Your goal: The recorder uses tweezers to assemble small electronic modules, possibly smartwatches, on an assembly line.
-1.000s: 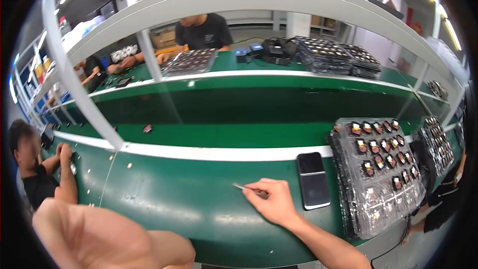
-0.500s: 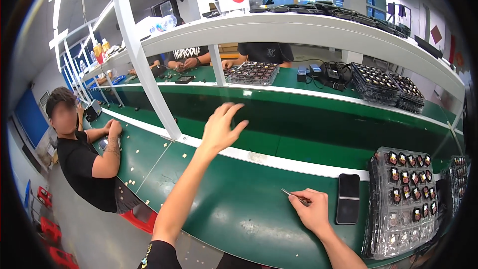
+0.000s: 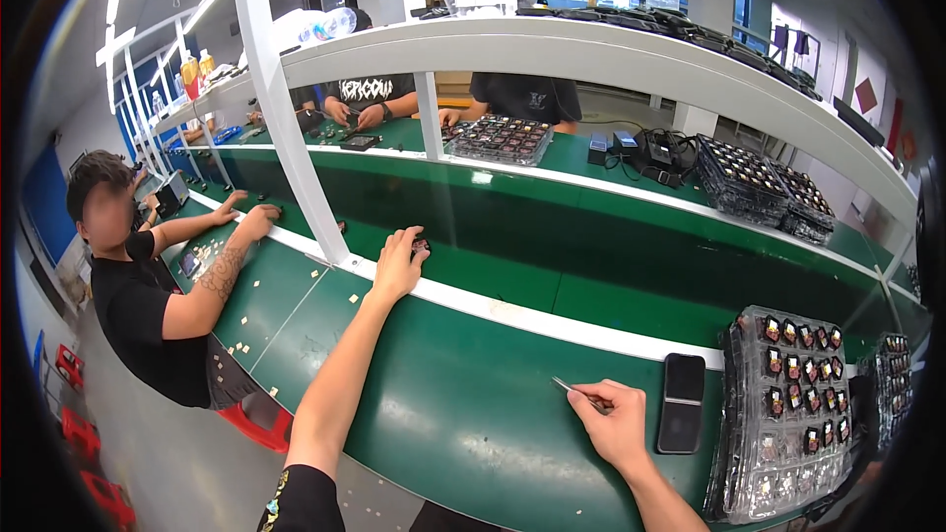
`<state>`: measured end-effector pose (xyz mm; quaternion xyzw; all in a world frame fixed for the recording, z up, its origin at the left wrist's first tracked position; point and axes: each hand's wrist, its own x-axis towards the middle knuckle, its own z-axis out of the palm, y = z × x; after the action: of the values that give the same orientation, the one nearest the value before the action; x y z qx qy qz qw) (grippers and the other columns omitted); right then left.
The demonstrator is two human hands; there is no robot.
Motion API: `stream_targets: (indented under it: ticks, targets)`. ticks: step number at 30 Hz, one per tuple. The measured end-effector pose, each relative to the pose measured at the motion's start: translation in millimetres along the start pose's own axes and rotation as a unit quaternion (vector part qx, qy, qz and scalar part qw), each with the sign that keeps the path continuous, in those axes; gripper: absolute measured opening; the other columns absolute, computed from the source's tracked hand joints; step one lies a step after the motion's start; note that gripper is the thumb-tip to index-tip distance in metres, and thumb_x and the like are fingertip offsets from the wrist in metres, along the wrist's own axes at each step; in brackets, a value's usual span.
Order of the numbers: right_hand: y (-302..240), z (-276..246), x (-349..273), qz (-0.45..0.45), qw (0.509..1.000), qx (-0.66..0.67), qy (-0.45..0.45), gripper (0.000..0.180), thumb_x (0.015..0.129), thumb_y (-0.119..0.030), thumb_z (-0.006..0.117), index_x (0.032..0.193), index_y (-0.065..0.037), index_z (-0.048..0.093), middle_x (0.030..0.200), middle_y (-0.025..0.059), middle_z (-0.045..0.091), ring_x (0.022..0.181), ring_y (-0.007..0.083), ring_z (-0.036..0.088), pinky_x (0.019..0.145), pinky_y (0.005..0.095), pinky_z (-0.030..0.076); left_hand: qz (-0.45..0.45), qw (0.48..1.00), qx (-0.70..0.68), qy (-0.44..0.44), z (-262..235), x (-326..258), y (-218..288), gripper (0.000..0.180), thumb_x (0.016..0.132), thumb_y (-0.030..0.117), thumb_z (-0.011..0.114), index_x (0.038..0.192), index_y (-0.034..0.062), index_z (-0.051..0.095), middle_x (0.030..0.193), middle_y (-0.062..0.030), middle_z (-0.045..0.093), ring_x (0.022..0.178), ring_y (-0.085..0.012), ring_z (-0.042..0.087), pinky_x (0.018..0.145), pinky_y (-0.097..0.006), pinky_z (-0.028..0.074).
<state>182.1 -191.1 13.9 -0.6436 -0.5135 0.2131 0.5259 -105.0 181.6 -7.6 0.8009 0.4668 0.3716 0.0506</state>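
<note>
Right hand (image 3: 613,424) is pinching metal tweezers (image 3: 566,387) between thumb and curled fingers, over the green table (image 3: 463,404), left of the phone (image 3: 681,404). Tweezers' long axis is running diagonally, tip pointing up-left (away from the body), rear end hiding in the hand. Left hand (image 3: 398,264) is extending past the white ledge (image 3: 552,321), fingers half-curled beside a small dark part (image 3: 422,247) at the green channel (image 3: 503,276); can't tell whether it's gripping. Part is showing too small for its axis. Tray stack (image 3: 778,481) is standing right of the phone.
</note>
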Motion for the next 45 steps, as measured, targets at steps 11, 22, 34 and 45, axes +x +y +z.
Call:
stream_targets:
  ticks: [11,22,34,45]
  targets:
    - [5,-7,1,0.049,0.992,0.098,0.063,0.016,0.096,-0.01,0.084,0.108,0.002,0.085,0.082,0.01,0.077,0.075,0.009,0.067,0.067,0.0269,0.051,0.248,0.827,-0.257,-0.434,-54,-113,201,0.072,0.09,0.018,0.089,0.156,0.0107,0.062,0.136,-0.0075,0.075,0.123,-0.03,0.066,0.112,-0.044,0.048]
    - [1,-6,1,0.076,0.993,0.085,0.014,0.016,0.097,-0.003,0.083,0.111,0.004,0.085,0.081,0.0054,0.073,0.07,0.0046,0.06,0.059,0.0226,0.043,0.297,0.863,-0.236,-0.335,-31,-130,192,0.076,0.077,0.034,0.1,0.142,0.0093,0.071,0.118,-0.0063,0.072,0.106,-0.0265,0.066,0.092,-0.039,0.048]
    - [-2,-6,-8,0.019,0.998,0.052,-0.001,0.015,0.09,0.005,0.085,0.104,0.003,0.086,0.07,0.0018,0.065,0.055,0.0013,0.048,0.05,0.023,0.03,0.239,0.864,-0.265,-0.355,-31,-124,179,0.055,0.077,0.032,0.099,0.125,0.0108,0.082,0.11,-0.0025,0.073,0.091,-0.0222,0.064,0.081,-0.036,0.043]
    - [-4,1,0,-0.072,0.994,-0.059,-0.057,0.013,0.084,0.006,0.083,0.097,0.002,0.084,0.067,0.002,0.063,0.046,0.0074,0.051,0.041,0.0262,0.034,0.23,0.865,-0.25,-0.369,-30,-118,177,0.06,0.069,0.033,0.102,0.12,0.0067,0.084,0.095,-0.0046,0.076,0.083,-0.0192,0.067,0.076,-0.034,0.039]
